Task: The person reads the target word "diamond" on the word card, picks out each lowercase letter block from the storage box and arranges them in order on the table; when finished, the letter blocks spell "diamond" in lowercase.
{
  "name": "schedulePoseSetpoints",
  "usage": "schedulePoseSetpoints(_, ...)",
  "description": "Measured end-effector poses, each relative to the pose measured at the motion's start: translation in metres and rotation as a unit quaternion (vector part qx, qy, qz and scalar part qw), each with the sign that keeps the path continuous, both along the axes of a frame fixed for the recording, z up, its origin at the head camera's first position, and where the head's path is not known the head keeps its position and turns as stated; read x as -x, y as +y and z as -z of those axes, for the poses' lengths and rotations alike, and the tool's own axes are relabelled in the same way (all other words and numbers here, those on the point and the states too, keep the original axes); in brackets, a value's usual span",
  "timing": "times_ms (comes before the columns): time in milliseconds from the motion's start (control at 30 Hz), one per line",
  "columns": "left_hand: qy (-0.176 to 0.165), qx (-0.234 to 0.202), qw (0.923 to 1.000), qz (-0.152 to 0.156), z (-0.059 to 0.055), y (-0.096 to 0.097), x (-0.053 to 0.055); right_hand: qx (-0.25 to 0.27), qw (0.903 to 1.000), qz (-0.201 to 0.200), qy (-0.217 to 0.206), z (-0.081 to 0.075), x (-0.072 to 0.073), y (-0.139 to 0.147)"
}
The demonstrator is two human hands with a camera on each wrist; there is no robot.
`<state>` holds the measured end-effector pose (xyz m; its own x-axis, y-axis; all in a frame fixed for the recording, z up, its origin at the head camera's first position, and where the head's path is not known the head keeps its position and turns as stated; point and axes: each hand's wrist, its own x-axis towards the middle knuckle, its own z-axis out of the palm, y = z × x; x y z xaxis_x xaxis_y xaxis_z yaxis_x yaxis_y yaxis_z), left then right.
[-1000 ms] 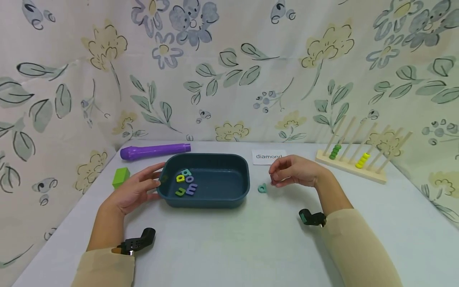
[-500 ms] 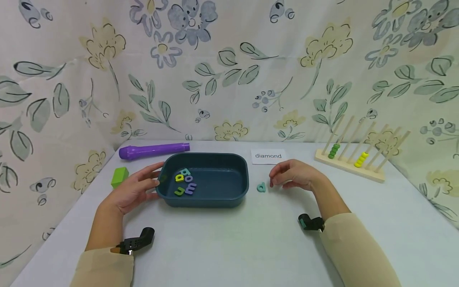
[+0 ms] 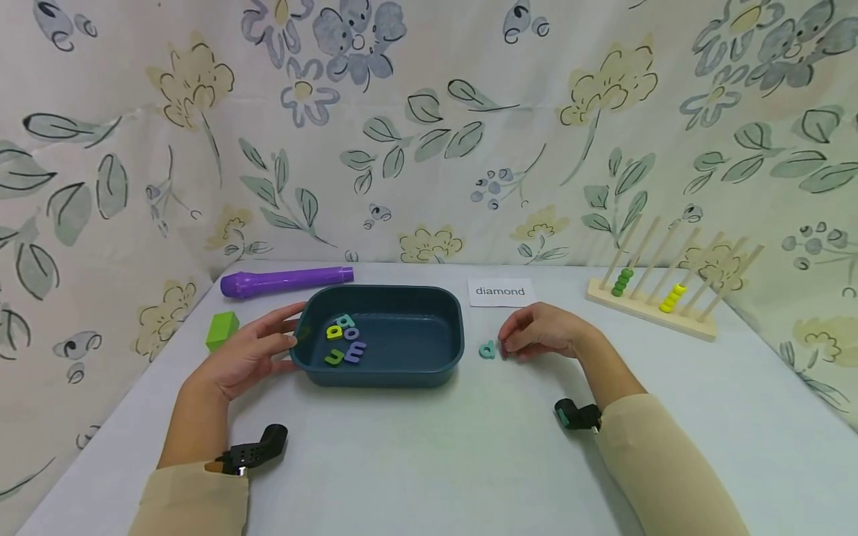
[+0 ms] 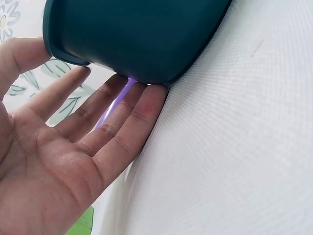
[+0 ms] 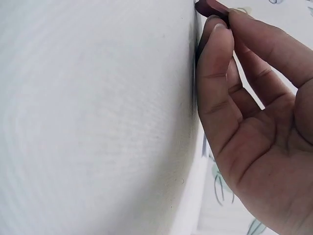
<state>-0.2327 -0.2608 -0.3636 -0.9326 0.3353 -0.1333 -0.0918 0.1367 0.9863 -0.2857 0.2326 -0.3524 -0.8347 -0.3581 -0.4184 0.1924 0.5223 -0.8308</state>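
Observation:
My left hand (image 3: 248, 357) rests at the left end of a dark teal tray (image 3: 402, 377). In the left wrist view its fairly straight fingers (image 4: 124, 129) touch the tray's side, and the thumb is at the rim. Several small letters lie inside the tray, among them a yellow one (image 3: 334, 333) and a purple m (image 3: 354, 352). Right of the tray, a teal letter d (image 3: 487, 350) is flat on the table. Close beside it my right hand (image 3: 546, 331) pinches a small dark red piece (image 5: 212, 9) low at the tabletop; the fingers mostly cover it.
A card reading "diamond" (image 3: 500, 292) lies behind the right hand. A purple toy microphone (image 3: 284, 281) is behind the tray, and a green block (image 3: 222, 330) sits beyond the left hand. At the back right stands a wooden peg rack (image 3: 650, 309) with green and yellow beads.
My right hand has come down to the table with the dark red piece, right beside the teal d, uncovering the card's word. The left hand stays at the tray.

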Motion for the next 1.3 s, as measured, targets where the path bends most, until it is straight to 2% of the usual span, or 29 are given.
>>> schedulePoseSetpoints(333, 0.000, -0.002, 1.0000, 0.003, -0.001, 0.000, 0.000, -0.003, 0.9999, -0.005, 0.011, 0.000, 0.001, -0.003)
schedulePoseSetpoints(733, 0.004, -0.007, 1.0000, 0.004, -0.002, 0.000, 0.000, -0.046, 0.9981, -0.023, 0.033, -0.004, 0.000, -0.007)
schedulePoseSetpoints(833, 0.002, -0.007, 1.0000, 0.005, -0.002, 0.000, 0.000, -0.076, 0.9954, -0.036, 0.046, -0.005, -0.002, -0.007)
schedulePoseSetpoints(1067, 0.004, -0.006, 0.9999, 0.008, -0.003, 0.000, 0.002, -0.146, 0.9826, -0.073, 0.089, -0.010, -0.003, -0.016)
schedulePoseSetpoints(1300, 0.003, -0.005, 1.0000, 0.005, 0.000, -0.001, 0.002, -0.150, 0.9808, -0.079, 0.097, -0.008, -0.004, -0.017)
